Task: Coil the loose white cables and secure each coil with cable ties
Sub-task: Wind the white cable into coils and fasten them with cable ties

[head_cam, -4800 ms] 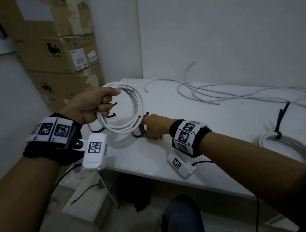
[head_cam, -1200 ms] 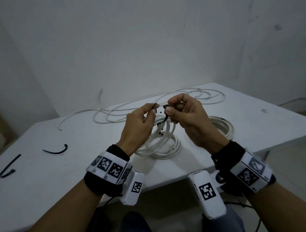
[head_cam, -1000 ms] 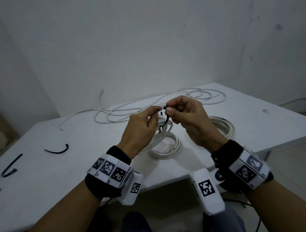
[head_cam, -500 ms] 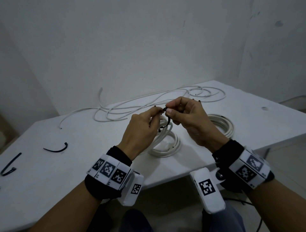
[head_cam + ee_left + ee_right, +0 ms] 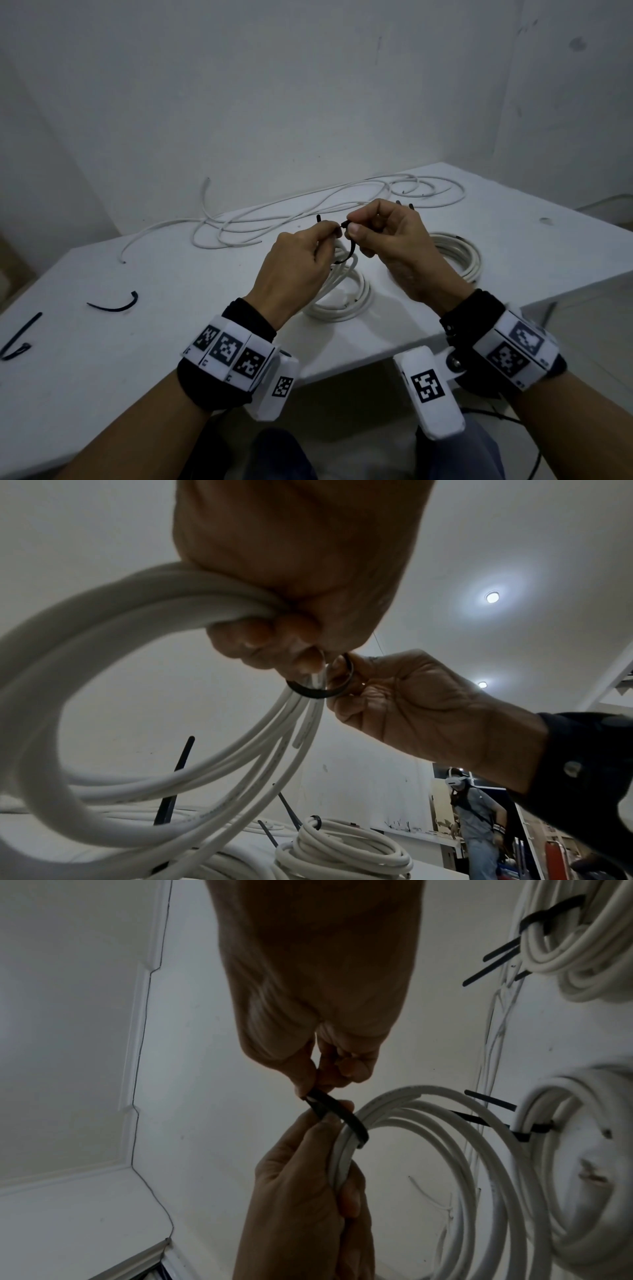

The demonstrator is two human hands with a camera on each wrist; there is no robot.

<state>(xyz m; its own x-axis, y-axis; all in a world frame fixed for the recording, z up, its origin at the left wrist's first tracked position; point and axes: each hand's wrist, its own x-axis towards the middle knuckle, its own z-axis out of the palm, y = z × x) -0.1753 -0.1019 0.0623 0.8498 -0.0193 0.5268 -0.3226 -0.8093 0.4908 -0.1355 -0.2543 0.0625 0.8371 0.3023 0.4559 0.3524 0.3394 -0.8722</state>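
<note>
change: a second back my tie ends were apart above the coil; now the cable tie (image 5: 344,251) is a closed loop round the strands, tail poking past my left fingers.
left hand (image 5: 297,270): grips the white coil (image 5: 342,298) and pinches the tail.
right hand (image 5: 394,246): pinches the tie's head.
coil: held up, lower loops on the table (image 5: 171,308).
meaning: threaded, I judge; cinching remains.
pending: loose cables (image 5: 308,209) behind, uncoiled.
</note>
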